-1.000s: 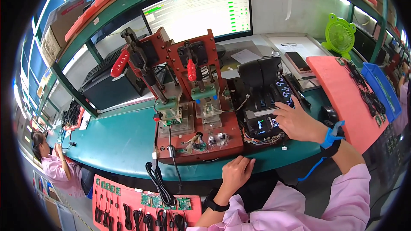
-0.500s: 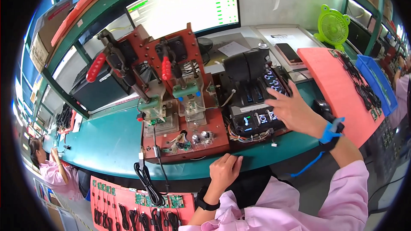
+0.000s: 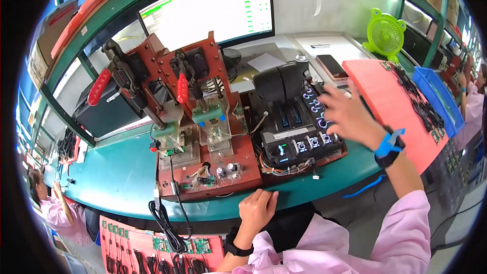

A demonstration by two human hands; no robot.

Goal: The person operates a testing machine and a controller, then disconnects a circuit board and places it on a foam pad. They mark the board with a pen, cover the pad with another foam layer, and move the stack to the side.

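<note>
My right hand point(image 3: 351, 117) hovers with spread fingers beside the right edge of a black throttle-style control panel point(image 3: 299, 139), which has two broad black levers point(image 3: 279, 82), several lit knobs and switches. It holds nothing. A blue strap point(image 3: 389, 142) circles that wrist. My left hand point(image 3: 257, 210) is curled into a loose fist at the bench's front edge, below the panel; nothing shows in it. Left of the panel stands a red test fixture point(image 3: 223, 165) with two toggle clamps with red handles point(image 3: 182, 88). A green circuit board point(image 3: 177, 144) sits under the left clamp, with a black cable point(image 3: 165, 226) hanging from the fixture.
A lit monitor point(image 3: 208, 12) stands behind the fixture. To the right lie a pink foam board point(image 3: 365, 89) with cables, a blue bin point(image 3: 439, 99) and a green fan point(image 3: 385, 34). Another pink board point(image 3: 213, 256) holds circuit boards and coiled cables at lower left. Another person point(image 3: 56, 208) sits far left.
My right hand has opened wider and its fingers have drawn off the panel's knobs toward the right. The left hand keeps its curl. The whole view has shifted slightly.
</note>
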